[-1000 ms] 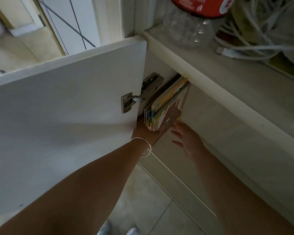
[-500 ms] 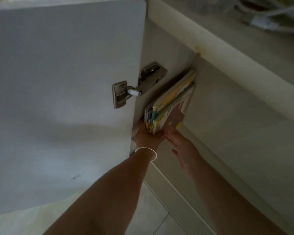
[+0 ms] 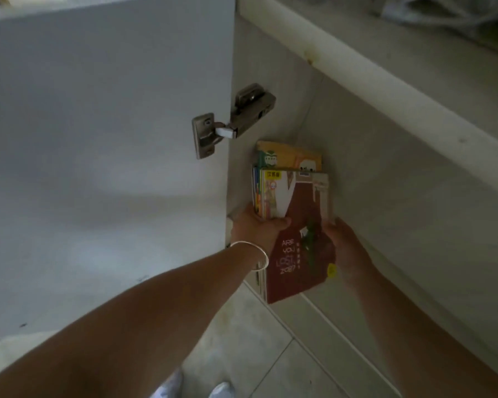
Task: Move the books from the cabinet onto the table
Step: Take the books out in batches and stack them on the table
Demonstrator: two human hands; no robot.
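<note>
A stack of thin colourful books (image 3: 288, 179) stands at the cabinet's opening, just right of the open door. Its front book is dark red and white (image 3: 299, 248) and reads "ARE YOU LOST". My left hand (image 3: 256, 228), a silver bangle on the wrist, grips the stack from the left with the thumb across the front cover. My right hand (image 3: 348, 248) holds the stack's right edge. The lower part of the stack sticks out of the cabinet over the floor.
The white cabinet door (image 3: 107, 139) stands open on the left, with a metal hinge (image 3: 227, 122) at its inner edge. The cabinet top (image 3: 414, 61) runs across the upper right, with white cables on it. Pale floor tiles (image 3: 242, 340) and my shoes lie below.
The books have slid out of the cabinet toward me and turned so the front cover shows. My right hand has closed on their right edge. The camera has tilted down.
</note>
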